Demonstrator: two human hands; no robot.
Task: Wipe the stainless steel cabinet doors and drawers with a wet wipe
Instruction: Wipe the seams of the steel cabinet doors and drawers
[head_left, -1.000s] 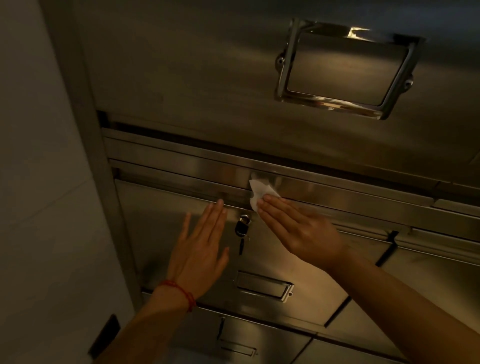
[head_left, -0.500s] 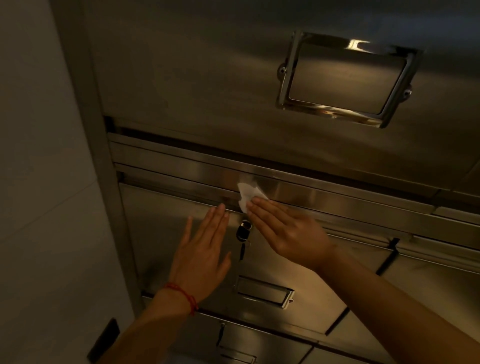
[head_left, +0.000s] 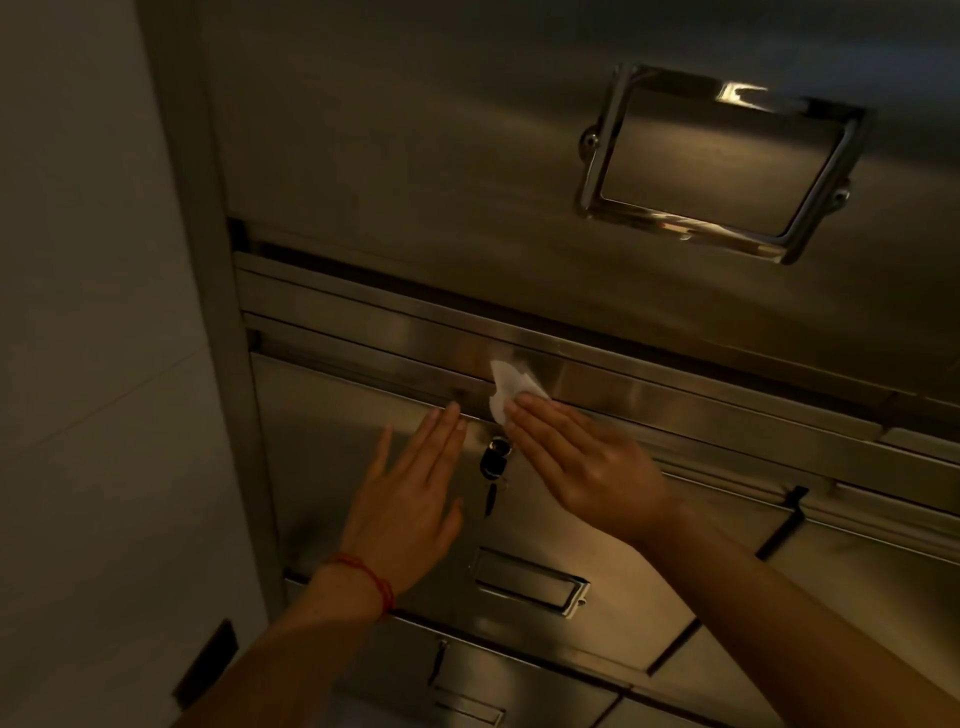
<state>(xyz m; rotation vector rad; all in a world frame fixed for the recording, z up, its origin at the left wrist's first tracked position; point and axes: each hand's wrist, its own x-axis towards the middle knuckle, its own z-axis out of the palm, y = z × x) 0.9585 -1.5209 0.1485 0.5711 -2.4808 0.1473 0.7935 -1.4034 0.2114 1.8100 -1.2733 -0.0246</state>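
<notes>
A: The right hand slides left along the steel rail, fingers flat, pressing the wet wipe against the metal at centre frame.

B: It's travelled, hasn't it? A second ago the wipe sat further right along that strip.

A: Yes, and the whole view has drifted with it. The left hand hasn't budged: its grip is wide, fingers straight, palm flat on the drawer front just left of the key.

B: And the right one's grip?

A: Flat too, nothing curled, fingertips pinning the wipe. Whether the thumb tucks under, I can't tell in this dim light.

B: So progress?

A: The rail's middle looks covered, I'd judge; its left stretch, the drawer faces below and the big door above remain.
</notes>
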